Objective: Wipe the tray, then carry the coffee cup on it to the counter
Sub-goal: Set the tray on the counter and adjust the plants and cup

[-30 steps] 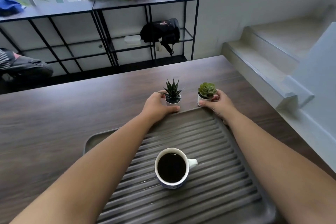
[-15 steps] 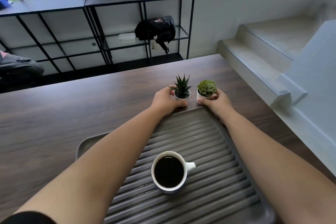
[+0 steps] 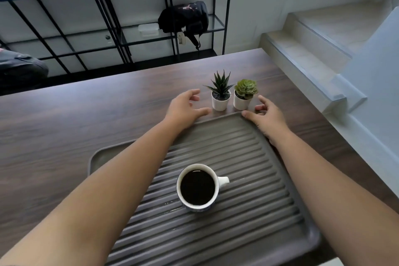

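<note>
A grey ribbed tray (image 3: 237,233) lies on the dark wooden counter (image 3: 64,127). A white cup full of black coffee (image 3: 197,188) stands near the tray's middle, handle to the right. Beyond the tray's far edge stand two small white pots side by side: a spiky plant (image 3: 220,95) and a round succulent (image 3: 244,95). My left hand (image 3: 185,108) hovers open just left of the spiky plant. At the tray's far right corner, beside the succulent, my right hand (image 3: 265,116) is open. Neither hand holds anything.
The counter ends at the right, where pale steps (image 3: 313,49) rise. Behind the counter stand black metal shelves (image 3: 151,28) with a black bag (image 3: 183,17), a clear box and bottles on top. A dark bag (image 3: 19,71) lies at far left.
Both hands let go of the two plant pots and drew back a little with fingers spread. The pots now stand close together beyond the tray.
</note>
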